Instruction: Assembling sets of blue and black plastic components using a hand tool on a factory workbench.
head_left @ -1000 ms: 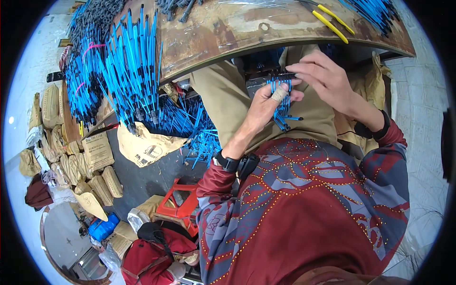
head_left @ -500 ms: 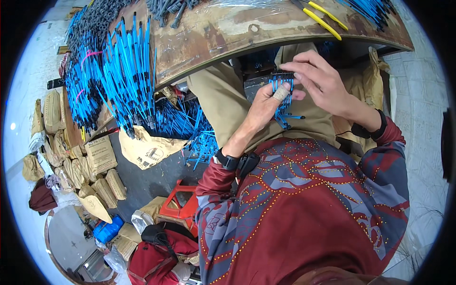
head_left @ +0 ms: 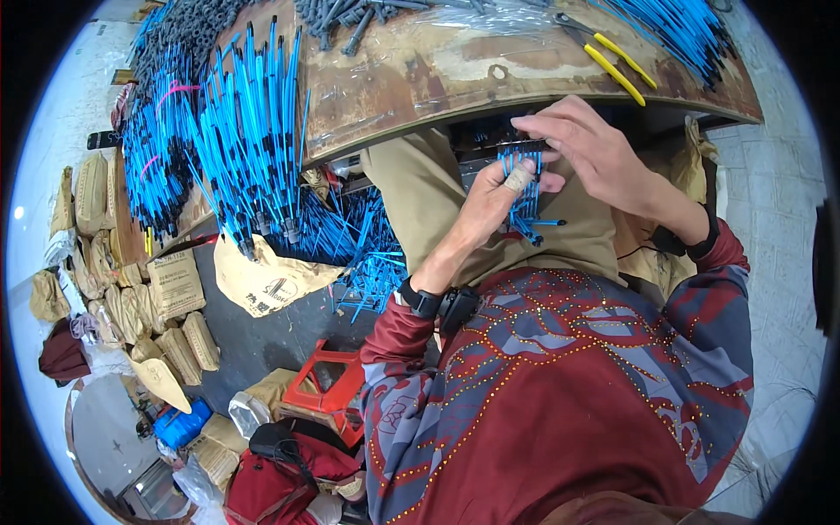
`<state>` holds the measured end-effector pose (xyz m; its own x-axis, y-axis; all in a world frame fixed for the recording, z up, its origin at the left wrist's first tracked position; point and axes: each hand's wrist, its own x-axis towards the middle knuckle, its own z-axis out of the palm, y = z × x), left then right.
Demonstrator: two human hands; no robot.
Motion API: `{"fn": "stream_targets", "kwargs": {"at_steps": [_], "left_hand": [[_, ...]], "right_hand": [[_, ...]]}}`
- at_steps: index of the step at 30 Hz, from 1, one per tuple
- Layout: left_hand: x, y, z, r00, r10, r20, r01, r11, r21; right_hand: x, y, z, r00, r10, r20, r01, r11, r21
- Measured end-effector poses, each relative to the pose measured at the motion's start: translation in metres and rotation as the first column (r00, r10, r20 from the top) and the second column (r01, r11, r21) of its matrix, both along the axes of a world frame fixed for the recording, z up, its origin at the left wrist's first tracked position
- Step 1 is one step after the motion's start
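My left hand is closed around a small bundle of thin blue tubes with black ends, held above my lap. A beige wrap covers its thumb. The tubes' black ends form a short row at the top, and their lower ends hang loosely below the hand. My right hand comes from the right, its fingers and thumb pinched at that black row. Its fingertips partly hide the ends. Both hands are just off the near edge of the wooden table.
Upright bundles of blue tubes crowd the table's left, with grey bolt-like parts behind. Yellow-handled pliers and more blue tubes lie at right. Below left are loose tubes, brown paper packets and a red stool.
The view has shifted slightly, so the table and pliers appear lower. My right fingers have moved a little at the black ends; my left hand keeps its hold.
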<state>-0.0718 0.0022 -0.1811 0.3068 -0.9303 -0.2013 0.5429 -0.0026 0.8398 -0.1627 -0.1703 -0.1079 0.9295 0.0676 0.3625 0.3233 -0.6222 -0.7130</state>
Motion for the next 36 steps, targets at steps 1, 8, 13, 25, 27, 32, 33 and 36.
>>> {"fn": "stream_targets", "kwargs": {"at_steps": [1,8,13,25,27,32,33,36], "left_hand": [[0.001,0.001,-0.001,1.000,-0.022,-0.004,0.022,0.999,-0.036],[-0.003,-0.009,0.005,0.948,0.077,0.309,-0.090,0.996,0.028],[0.031,-0.033,0.022,0.574,0.089,0.814,-0.196,0.980,0.031],[0.046,-0.036,0.028,0.863,0.135,0.487,-0.101,0.990,-0.095],[0.046,-0.034,0.032,0.873,0.131,0.470,-0.105,0.991,-0.081],[0.055,-0.037,0.026,0.851,0.147,0.504,-0.116,0.989,-0.092],[0.057,-0.038,0.024,0.823,0.161,0.545,-0.124,0.987,-0.105],[0.058,-0.036,0.021,0.836,0.195,0.513,-0.129,0.978,-0.162]], "right_hand": [[0.002,0.001,0.001,1.000,0.005,-0.012,-0.006,1.000,-0.014],[0.012,0.002,0.006,0.972,-0.049,0.230,0.059,0.998,-0.037],[0.055,-0.075,0.000,0.984,-0.121,0.129,0.163,0.899,-0.406],[0.116,-0.102,-0.014,1.000,0.007,-0.029,-0.026,0.693,-0.720],[0.116,-0.107,-0.004,0.997,-0.075,0.025,0.075,0.787,-0.612],[0.084,-0.084,0.011,0.987,-0.093,0.133,0.137,0.918,-0.373],[0.075,-0.077,0.015,0.983,-0.109,0.148,0.156,0.919,-0.362],[0.049,-0.058,0.029,0.988,-0.116,0.102,0.140,0.951,-0.275]]}}
